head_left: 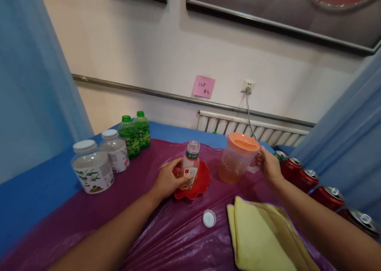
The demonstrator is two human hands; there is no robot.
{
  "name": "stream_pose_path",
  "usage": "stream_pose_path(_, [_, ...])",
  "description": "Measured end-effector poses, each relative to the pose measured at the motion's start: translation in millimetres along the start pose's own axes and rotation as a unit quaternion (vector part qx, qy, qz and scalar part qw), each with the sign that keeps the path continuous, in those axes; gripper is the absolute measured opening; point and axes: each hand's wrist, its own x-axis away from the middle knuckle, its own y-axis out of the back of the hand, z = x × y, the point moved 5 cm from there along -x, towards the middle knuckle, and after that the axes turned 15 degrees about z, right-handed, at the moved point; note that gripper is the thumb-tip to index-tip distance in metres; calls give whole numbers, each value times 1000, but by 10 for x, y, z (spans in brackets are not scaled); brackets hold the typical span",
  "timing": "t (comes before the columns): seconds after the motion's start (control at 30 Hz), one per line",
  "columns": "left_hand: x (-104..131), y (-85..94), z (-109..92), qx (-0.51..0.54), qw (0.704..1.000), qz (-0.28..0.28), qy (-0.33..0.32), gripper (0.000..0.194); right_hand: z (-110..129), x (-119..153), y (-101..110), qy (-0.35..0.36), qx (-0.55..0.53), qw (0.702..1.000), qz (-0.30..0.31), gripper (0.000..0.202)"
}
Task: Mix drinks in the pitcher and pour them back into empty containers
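My left hand (169, 178) is wrapped around a clear plastic bottle (192, 162) with a green band at its neck and a printed label. The bottle is uncapped and upright on a red scalloped dish (203, 182). To its right, my right hand (269, 163) grips the handle of a clear pitcher (233, 163) with an orange lid. Amber liquid fills the lower part of the pitcher, which is upright; whether it touches the table I cannot tell. In front of the dish lies a white cap (209, 218), hollow side up.
Two white-capped jars (93, 169) and two green bottles (129, 138) stand at the left. A folded yellow cloth (262, 235) lies at front right, beside a row of several drink cans (303, 179). Purple plastic sheeting (119, 219) covers the blue table. Behind is a radiator (220, 122).
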Motion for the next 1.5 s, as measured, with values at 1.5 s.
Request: stream_pose_path(1.5, [134,26,60,-59,998,-14,33,66,641,445,-1935,33,-170,958,229,51])
